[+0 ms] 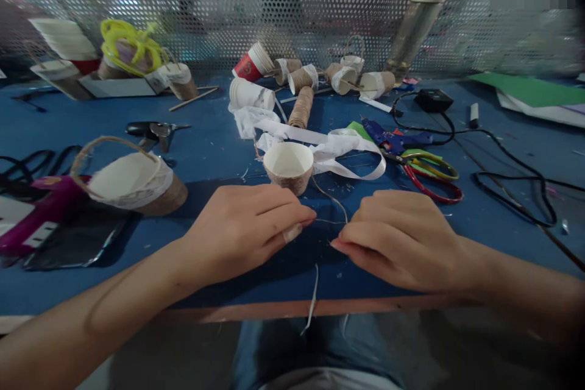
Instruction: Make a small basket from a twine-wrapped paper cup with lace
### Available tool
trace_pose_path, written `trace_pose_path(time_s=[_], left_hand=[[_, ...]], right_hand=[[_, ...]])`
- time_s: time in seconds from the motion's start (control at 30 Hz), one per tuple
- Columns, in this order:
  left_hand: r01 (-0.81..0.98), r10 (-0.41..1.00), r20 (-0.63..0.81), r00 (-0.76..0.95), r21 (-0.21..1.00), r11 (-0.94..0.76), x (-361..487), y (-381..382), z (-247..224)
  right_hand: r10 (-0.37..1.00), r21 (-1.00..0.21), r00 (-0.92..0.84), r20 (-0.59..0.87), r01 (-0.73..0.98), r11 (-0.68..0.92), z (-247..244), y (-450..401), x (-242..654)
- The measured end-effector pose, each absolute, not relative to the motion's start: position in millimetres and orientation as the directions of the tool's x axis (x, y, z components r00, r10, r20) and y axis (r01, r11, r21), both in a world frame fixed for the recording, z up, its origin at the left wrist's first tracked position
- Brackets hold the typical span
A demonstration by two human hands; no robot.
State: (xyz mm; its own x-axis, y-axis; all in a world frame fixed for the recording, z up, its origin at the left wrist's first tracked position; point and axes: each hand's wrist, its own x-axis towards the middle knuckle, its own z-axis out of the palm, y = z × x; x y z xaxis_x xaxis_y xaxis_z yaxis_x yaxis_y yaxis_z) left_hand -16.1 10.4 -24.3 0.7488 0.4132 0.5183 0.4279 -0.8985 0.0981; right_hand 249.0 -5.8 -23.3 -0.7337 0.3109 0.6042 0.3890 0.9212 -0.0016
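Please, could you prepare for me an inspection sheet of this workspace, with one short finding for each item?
Surface: blue table; a white strip crosses its front edge.
Work things: brown-sided cup, upright, just beyond the hands; tangled white ribbon behind it.
Clutter: purple glue gun at far left; scissors and blue glue gun at right.
Hands: left hand and right hand apart, fingers drawn together; a thin strand shows between them, grip unclear.
Cables: black cable loops at right.
Surroundings: perforated screen behind, blurred figures beyond.
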Motion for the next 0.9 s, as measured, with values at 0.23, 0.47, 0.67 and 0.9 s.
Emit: trace_pose_path(time_s=[0.23,0.47,0.67,0.9], left_hand=[[0.421,0.393,0.525,0.755,0.072,-0.904,-20,13,-22],[0.411,0.471,0.507,0.722,0.232,-0.881,-18,11,-18],[0.404,0.535,0.492,0.687,0.353,-0.844,-16,11,-15],[0.416,0.514,0.502,0.696,0.302,-0.858,-19,10,-15]], right_hand=[[0.376,0.013,-0.716,0.589,0.473,0.881,-24,4,259],[0.428,-0.02,-0.758,0.492,0.482,0.876,-23,5,261],[0.415,0.05,-0.787,0.458,0.488,0.871,-27,3,259],[0.432,0.049,-0.794,0.428,0.497,0.866,-25,4,260]])
